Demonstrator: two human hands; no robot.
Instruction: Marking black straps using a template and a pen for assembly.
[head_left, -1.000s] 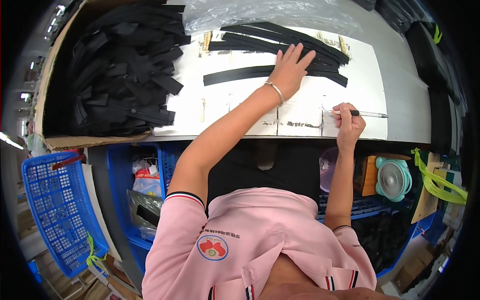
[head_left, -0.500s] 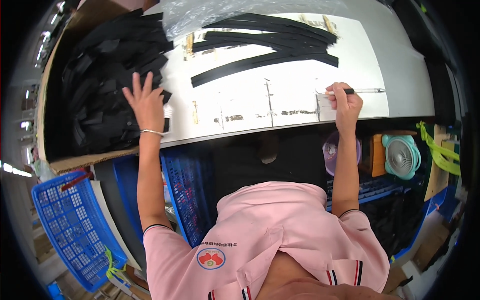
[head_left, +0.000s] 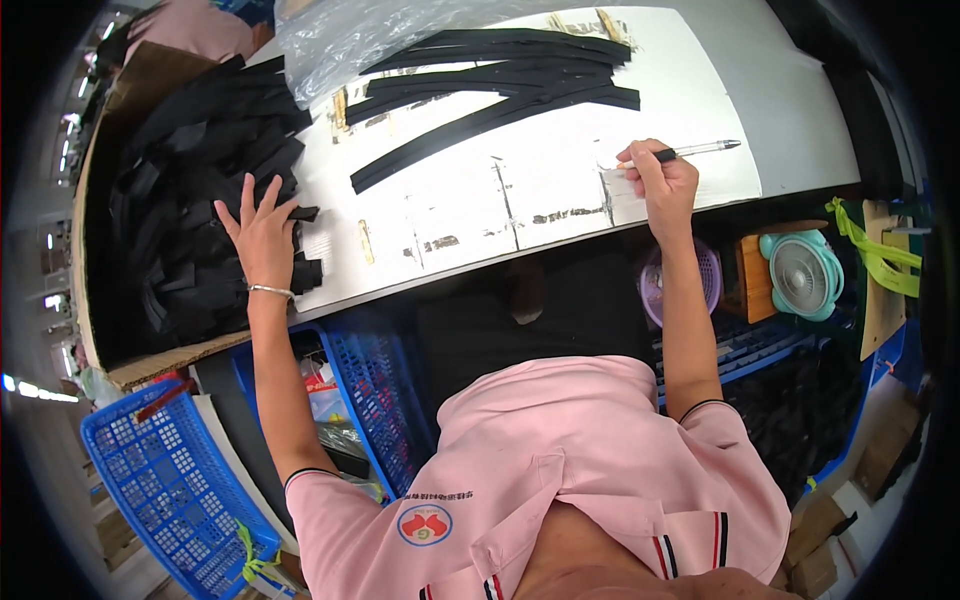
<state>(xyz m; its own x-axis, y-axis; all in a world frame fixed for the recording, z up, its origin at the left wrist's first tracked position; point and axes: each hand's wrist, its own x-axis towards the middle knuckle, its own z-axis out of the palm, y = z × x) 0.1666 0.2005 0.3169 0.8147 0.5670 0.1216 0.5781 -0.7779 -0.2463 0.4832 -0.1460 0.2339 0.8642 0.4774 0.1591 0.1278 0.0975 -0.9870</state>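
My left hand [head_left: 263, 235], fingers spread, rests on a heap of black fabric strips [head_left: 190, 200] in a cardboard box. Two strip ends poke out past the box beside that hand. In my right hand [head_left: 665, 190] a pen [head_left: 705, 149] with a black grip and clear barrel is held, its tip pointing left. This hand is over the near right part of a white board [head_left: 460, 190] with dark marks and lines. Farther back on the board, several long black strips [head_left: 500, 100] lie flat, some crossing each other.
The cardboard box [head_left: 165, 368] stands at the left end of the table. Crumpled clear plastic [head_left: 340, 40] lies at the back. Below the table are blue baskets [head_left: 180, 480], a purple basket [head_left: 695, 285] and a teal fan [head_left: 802, 275]. Another person's pink clothing [head_left: 195, 35] shows behind the box.
The whole view has shifted and tilted slightly, so the board and both hands appear farther left. Against the board and strips, my hands look nearly still. More of the other person's clothing shows.
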